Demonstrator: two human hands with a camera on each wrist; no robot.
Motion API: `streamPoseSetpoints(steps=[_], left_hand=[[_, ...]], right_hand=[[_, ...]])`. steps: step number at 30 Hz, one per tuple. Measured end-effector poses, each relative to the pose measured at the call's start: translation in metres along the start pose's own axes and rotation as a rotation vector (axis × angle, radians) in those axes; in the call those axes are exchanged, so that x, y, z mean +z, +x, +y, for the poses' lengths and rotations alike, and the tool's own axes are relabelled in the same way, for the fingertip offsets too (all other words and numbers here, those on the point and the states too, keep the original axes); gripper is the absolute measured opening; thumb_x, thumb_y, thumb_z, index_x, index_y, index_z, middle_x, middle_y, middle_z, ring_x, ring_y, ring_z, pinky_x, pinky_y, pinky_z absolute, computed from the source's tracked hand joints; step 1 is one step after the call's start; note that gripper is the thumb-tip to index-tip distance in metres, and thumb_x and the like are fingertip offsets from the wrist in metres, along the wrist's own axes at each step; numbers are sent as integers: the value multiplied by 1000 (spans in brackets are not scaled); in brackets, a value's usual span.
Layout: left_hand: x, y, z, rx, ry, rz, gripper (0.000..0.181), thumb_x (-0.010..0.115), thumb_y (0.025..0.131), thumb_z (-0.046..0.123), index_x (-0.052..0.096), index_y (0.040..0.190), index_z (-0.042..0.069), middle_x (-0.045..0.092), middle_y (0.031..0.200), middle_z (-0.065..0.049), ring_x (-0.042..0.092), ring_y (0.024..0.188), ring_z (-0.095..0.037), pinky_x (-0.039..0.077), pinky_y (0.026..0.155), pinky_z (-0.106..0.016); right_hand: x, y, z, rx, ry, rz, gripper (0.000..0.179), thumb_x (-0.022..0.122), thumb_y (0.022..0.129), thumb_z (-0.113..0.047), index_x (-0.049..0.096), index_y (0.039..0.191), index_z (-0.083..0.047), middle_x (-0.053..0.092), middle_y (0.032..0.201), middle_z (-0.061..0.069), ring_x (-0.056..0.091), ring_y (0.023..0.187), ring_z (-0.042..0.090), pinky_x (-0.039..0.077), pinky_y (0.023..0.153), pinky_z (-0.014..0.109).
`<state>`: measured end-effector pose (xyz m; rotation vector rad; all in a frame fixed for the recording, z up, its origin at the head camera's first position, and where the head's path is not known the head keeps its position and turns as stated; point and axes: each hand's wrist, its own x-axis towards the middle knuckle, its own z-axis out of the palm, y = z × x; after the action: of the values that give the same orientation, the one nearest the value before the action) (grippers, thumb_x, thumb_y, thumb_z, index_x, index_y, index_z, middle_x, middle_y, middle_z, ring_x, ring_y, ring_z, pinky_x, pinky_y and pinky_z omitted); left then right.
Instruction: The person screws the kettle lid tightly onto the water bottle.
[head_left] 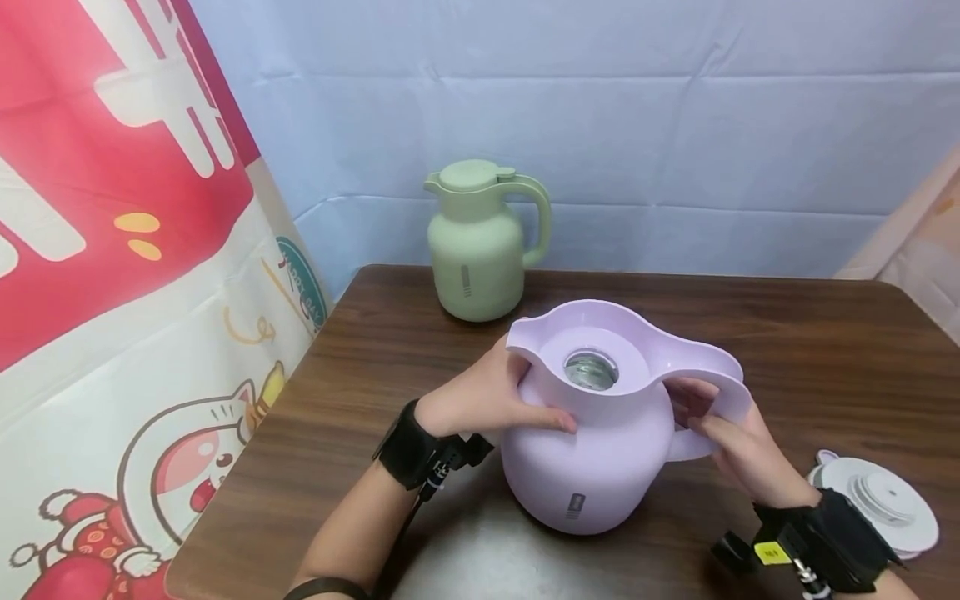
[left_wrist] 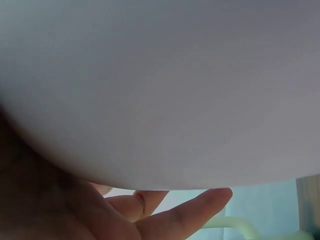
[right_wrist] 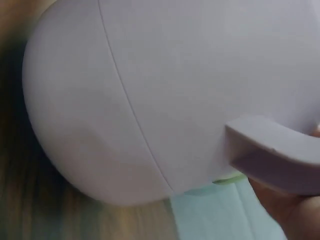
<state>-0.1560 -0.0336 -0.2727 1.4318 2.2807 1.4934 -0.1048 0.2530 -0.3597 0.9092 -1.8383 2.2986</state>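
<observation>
A lilac vacuum jug (head_left: pixel 588 467) is near the middle of the table, its round mouth uncovered and a shiny inner opening showing. My left hand (head_left: pixel 498 387) grips its neck and upper body at the spout side, thumb across the front. In the left wrist view the fingers (left_wrist: pixel 182 217) curve round behind the jug's pale body (left_wrist: pixel 165 100). At the other side my right hand (head_left: pixel 738 442) holds the jug's handle (head_left: pixel 716 367). Part of that handle (right_wrist: pixel 280 150) fills the right wrist view's lower right. Whether the base touches the table I cannot tell.
A green vacuum jug (head_left: pixel 477 258) with its lid on stands at the back of the brown wooden table (head_left: pixel 360 375). A white round lid (head_left: pixel 881 504) lies beside my right wrist. Blue cloth (head_left: pixel 600 150) hangs behind; a printed cloth (head_left: pixel 112 375) hangs at left.
</observation>
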Motion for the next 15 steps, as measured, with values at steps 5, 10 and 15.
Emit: streamPoseSetpoints(steps=[5,10,15], left_hand=[[2,2,-2,38,-32,-9,79,88,63,7,47,131,3,55,119,-5,48,112,-9,34,102,-28],[2,2,-3,38,-4,-5,81,89,62,7,47,131,3,55,120,-4,47,113,-8,33,103,-27],[0,1,-2,22,6,-6,82,89,62,8,47,131,5,54,120,-2,46,114,-8,33,103,-27]], right_hand=[[-8,-10,-15,49,-392,11,54,44,84,24,54,129,-3,61,123,-3,56,111,5,45,83,15],[-35,-33,-30,72,-691,-31,69,55,80,20,39,143,-6,50,134,-8,47,117,2,37,87,13],[-69,-57,-37,162,-833,151,87,57,82,16,15,153,-13,29,150,-7,25,131,-4,23,95,5]])
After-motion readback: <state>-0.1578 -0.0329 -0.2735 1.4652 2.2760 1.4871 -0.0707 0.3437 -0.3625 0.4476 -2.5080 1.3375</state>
